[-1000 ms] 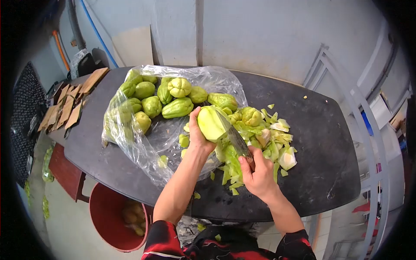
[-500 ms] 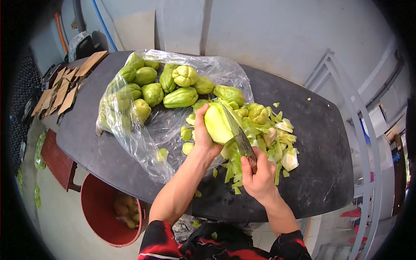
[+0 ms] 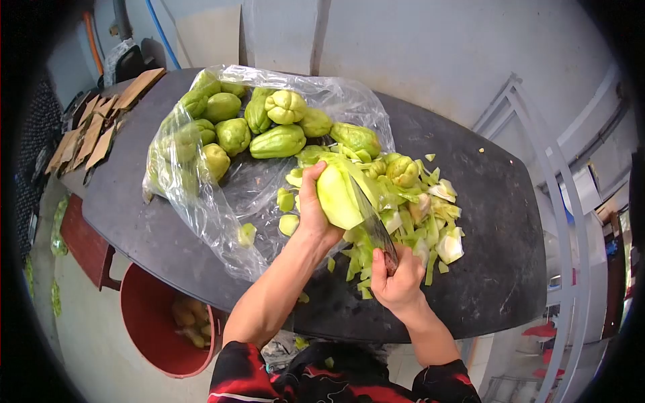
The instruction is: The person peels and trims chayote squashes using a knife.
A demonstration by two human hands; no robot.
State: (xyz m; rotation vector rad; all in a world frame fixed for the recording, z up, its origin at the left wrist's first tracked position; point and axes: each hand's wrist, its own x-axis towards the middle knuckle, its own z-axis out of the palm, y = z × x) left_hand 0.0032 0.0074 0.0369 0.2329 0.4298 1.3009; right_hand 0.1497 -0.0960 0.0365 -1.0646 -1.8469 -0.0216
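My left hand (image 3: pixel 315 209) is wrapped around a pale green, mostly peeled chayote (image 3: pixel 339 196), holding it over the table. In my right hand (image 3: pixel 400 279) is the handle of a knife (image 3: pixel 377 232); its dark blade lies along the chayote's right side. Green peelings (image 3: pixel 430 232) are heaped beneath and to the right of the knife. Behind my hands, several whole chayotes (image 3: pixel 277 142) rest on and inside a clear plastic bag (image 3: pixel 232 232). A few cut pieces (image 3: pixel 289 224) lie just left of the held chayote.
The dark table (image 3: pixel 497 269) has rounded edges. Below its left front edge stands a red bin (image 3: pixel 142 329) with pale yellowish pieces inside. Flattened cardboard (image 3: pixel 138 89) lies at the far left, and a grey metal frame (image 3: pixel 561 195) stands at the right.
The knife blade has shifted slightly down along the chayote's right side, and my right hand has moved a little lower. My left hand keeps its hold. The view has shifted slightly.
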